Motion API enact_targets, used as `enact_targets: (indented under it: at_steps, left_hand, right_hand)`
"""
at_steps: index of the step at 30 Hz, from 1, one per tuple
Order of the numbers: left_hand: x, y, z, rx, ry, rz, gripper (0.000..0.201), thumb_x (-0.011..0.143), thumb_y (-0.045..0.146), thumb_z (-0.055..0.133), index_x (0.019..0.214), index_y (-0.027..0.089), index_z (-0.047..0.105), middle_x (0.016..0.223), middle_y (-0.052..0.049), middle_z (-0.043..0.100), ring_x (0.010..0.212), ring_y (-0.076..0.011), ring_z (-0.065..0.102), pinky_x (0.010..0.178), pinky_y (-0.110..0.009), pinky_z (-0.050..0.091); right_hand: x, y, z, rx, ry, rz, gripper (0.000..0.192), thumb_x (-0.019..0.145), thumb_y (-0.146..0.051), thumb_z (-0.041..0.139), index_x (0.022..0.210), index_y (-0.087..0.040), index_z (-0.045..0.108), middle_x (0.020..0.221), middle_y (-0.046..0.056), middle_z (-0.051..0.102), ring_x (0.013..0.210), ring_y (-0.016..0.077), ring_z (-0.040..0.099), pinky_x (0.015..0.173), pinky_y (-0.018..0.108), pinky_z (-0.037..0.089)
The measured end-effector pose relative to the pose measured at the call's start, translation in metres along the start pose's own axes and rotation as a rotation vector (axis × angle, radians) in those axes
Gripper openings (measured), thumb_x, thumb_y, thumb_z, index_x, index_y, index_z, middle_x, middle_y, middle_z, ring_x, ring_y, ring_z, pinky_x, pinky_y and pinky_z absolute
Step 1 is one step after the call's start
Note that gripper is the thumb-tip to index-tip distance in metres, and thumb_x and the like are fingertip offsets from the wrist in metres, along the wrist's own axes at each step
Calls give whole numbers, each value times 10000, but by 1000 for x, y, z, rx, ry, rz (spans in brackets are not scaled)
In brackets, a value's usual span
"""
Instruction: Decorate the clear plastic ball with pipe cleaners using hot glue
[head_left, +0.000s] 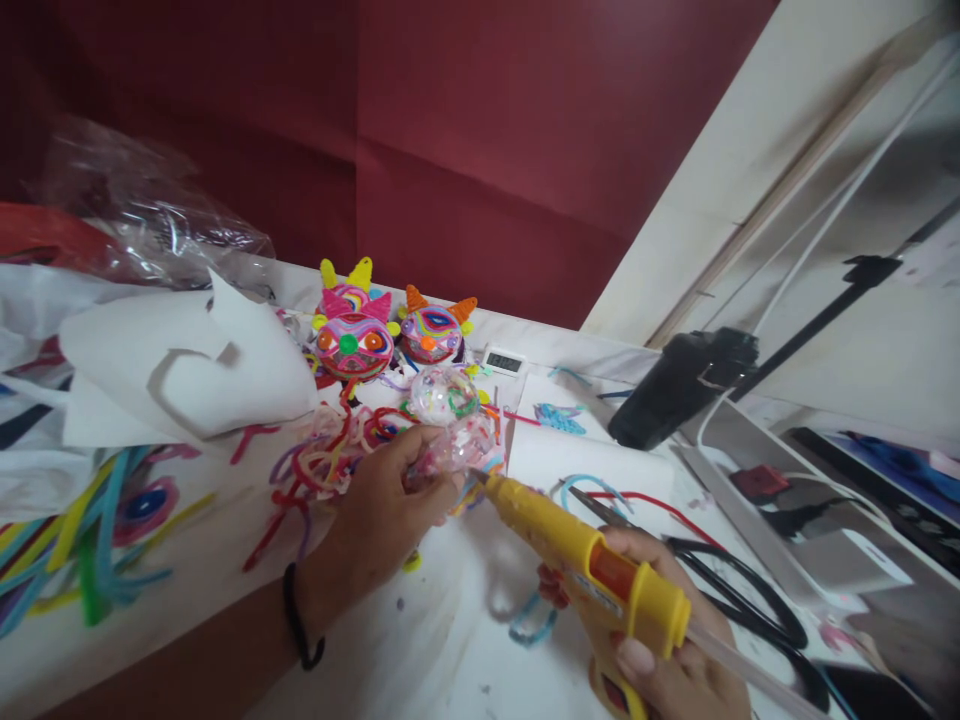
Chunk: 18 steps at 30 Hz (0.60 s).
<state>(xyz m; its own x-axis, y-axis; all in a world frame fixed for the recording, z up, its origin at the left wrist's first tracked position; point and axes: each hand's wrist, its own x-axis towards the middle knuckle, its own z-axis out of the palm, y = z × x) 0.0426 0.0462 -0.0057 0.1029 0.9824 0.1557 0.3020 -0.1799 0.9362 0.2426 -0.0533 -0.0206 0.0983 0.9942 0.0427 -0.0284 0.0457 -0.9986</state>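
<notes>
My right hand (675,620) is wrapped round the handle of a yellow hot glue gun (577,560); a clear glue stick (750,670) sticks out of its back end. The nozzle points up and left, right beside the clear plastic piece (454,448) pinched in my left hand (390,500). Whether nozzle and plastic touch, I cannot tell. Colourful bits show on or behind that piece. Just beyond it lies another clear plastic piece (442,393) with a green ring on it. A tangle of red, pink and purple pipe cleaners (315,460) lies left of my left hand.
Decorated faces with horns, one pink-horned (355,343) and one orange-horned (433,328), stand at the back by a small digital timer (503,361). Scissors (596,507) and a black cable (750,590) lie to the right. Curled white paper (187,370) and pipe-cleaner strips (97,530) are leftward.
</notes>
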Motion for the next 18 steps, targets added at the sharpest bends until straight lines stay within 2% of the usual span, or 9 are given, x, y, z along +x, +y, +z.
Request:
enact_targets:
  at_steps: [7,12,18]
  left_hand:
    - [0,0,1,79,25,-8,338,724,295,584,1030,172,656,680,26,641,520,-147,588,505,-245,462]
    - [-2,4,1,107,63,7,321,691,268,593,986,180,681,631,39,630,506,-140,568,482,-227,437]
    - [-2,-1,1,117,73,17,322,697,284,605,994,180,676,655,29,638,533,-151,584,527,-240,448]
  right_hand:
    - [2,1,2,-2,32,-70,505,667,-563,739,1022,-225,620,802,104,725,379,155,552,334,276,461]
    - [1,-2,6,-10,27,-57,489,662,-561,749,989,-224,615,732,65,710,326,106,481,316,232,398]
    - [1,-6,13,64,62,-86,407,609,-489,820,890,-248,653,653,20,681,375,78,433,335,170,274]
